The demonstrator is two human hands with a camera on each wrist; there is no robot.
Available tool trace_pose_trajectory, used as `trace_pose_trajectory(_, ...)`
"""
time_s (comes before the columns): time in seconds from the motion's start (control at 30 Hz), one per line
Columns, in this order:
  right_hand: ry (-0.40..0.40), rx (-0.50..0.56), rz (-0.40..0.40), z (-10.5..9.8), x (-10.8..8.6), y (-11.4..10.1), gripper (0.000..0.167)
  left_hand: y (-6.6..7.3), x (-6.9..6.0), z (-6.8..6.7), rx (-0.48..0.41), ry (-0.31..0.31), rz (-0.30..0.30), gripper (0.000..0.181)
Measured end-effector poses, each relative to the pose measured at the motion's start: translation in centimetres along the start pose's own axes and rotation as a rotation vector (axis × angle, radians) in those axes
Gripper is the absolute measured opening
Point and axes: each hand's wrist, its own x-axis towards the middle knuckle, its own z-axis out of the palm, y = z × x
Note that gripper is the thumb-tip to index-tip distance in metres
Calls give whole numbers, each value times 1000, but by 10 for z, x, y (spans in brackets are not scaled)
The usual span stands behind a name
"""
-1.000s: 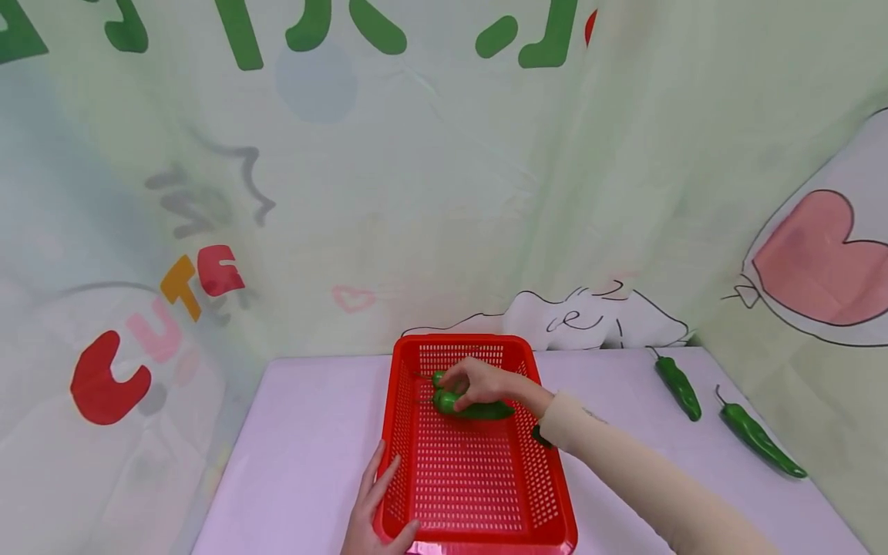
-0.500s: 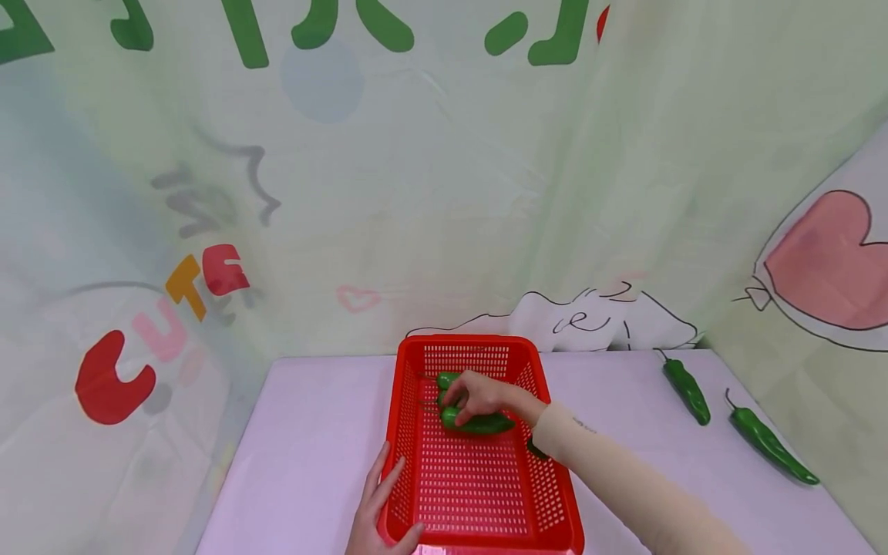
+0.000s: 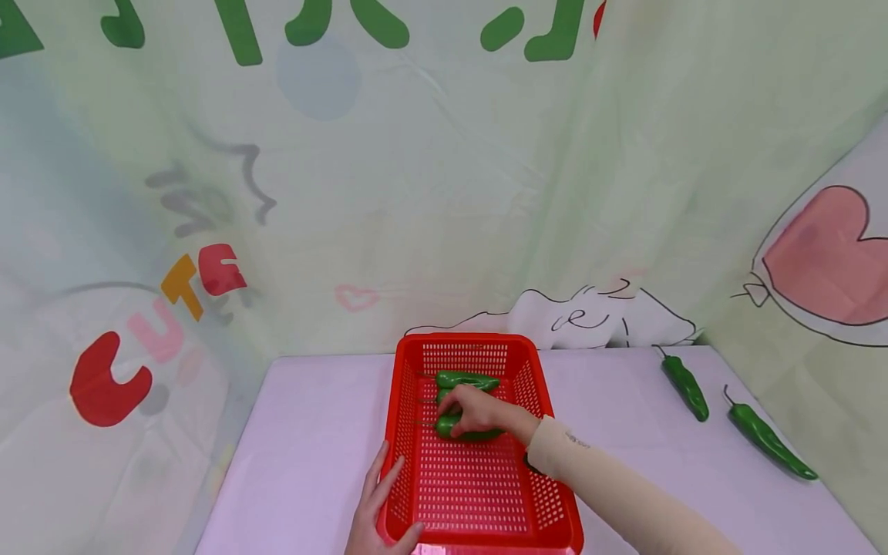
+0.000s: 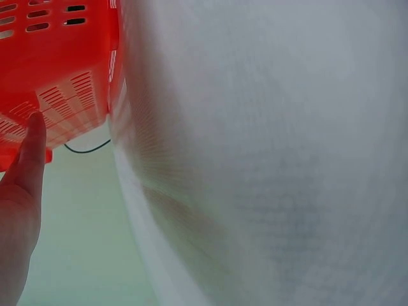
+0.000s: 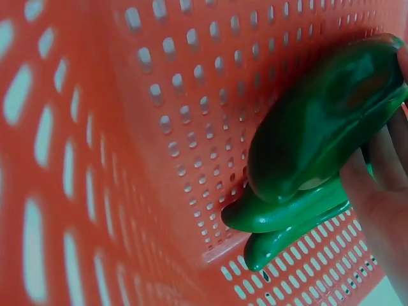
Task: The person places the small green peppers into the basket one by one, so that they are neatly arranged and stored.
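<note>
A pale lilac tabletop carries a red perforated basket around its middle, long sides running near to far. Well to its right lie two green peppers: a farther one and a nearer one by the right edge, both stems pointing far.

Looks makeshift and booth-like, closed in at back and sides by pale curtains printed with letters and hearts, around a lilac table. Can't tell whether home, shop or workplace.
</note>
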Motion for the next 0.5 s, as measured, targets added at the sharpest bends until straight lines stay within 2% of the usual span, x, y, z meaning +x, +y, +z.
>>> trace_pose_trajectory(0.23,-8,52,52,-4,-1,-5,34,1,0,0,-24,-7,-22,79)
trace_pose_trajectory(0.5,16,98,14,-23,-3,-14,33,1,0,0,-23,-8,-5,79)
